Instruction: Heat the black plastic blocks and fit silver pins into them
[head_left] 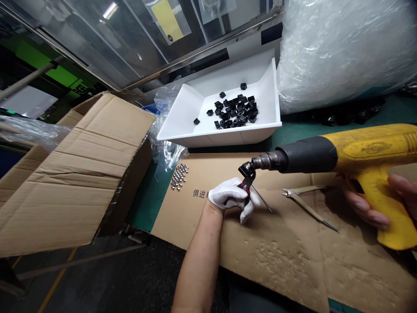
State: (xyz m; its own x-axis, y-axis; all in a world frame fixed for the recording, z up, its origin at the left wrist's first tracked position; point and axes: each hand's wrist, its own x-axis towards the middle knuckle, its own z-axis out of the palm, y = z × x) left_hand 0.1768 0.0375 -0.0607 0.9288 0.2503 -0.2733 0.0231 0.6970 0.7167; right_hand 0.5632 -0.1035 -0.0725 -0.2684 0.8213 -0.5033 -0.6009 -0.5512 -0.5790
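A: Left hand (233, 196)?
B: White-gloved, fingers clamped on pliers (249, 180) — a black plastic block (245, 168) sits at the tips, above the cardboard sheet (283, 250), right by the nozzle (271, 161) of a heat gun (371, 148). Contact, can't tell.
A: Right hand (368, 208)?
B: Bare, fingers curled round the yellow grip (379, 189).
A: Around them?
B: Tan-handled cutters (308, 208) and small metal cylinders (180, 174) on the sheet, over a green counter (148, 204). White bin (221, 138) behind — more black blocks (236, 108) inside.
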